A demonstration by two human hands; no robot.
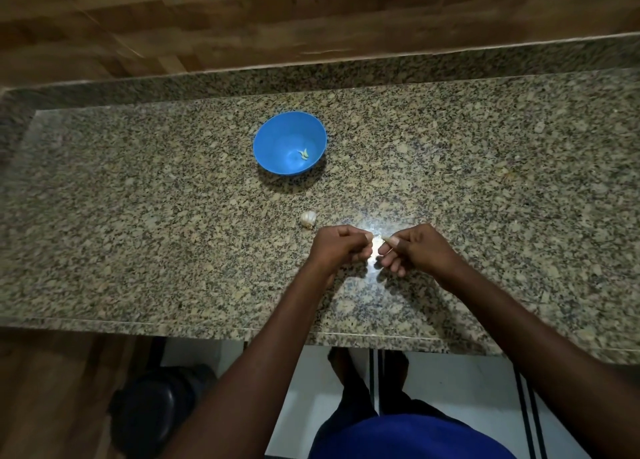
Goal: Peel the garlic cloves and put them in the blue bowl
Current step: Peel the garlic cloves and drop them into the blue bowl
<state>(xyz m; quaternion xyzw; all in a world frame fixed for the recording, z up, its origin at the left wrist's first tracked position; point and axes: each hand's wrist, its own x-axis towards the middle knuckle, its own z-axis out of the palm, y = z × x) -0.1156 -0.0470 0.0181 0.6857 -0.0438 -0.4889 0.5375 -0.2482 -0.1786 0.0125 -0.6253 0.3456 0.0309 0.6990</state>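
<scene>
Both bare forearms reach up from the bottom edge over the speckled granite surface (pixel 138 216), where the left hand (pixel 337 249) and right hand (pixel 412 249) meet, fingers curled, pinching 1 small pale garlic clove (pixel 375 245) between their fingertips. Glare on the stone behind washes the clove out, so how much skin it wears cannot be made out. Just left of the left hand lies a whitish garlic bulb piece (pixel 308 219), and well beyond it stands the round blue plastic bowl (pixel 273 140) holding 1 or 2 pale peeled garlic pieces (pixel 304 154).
</scene>
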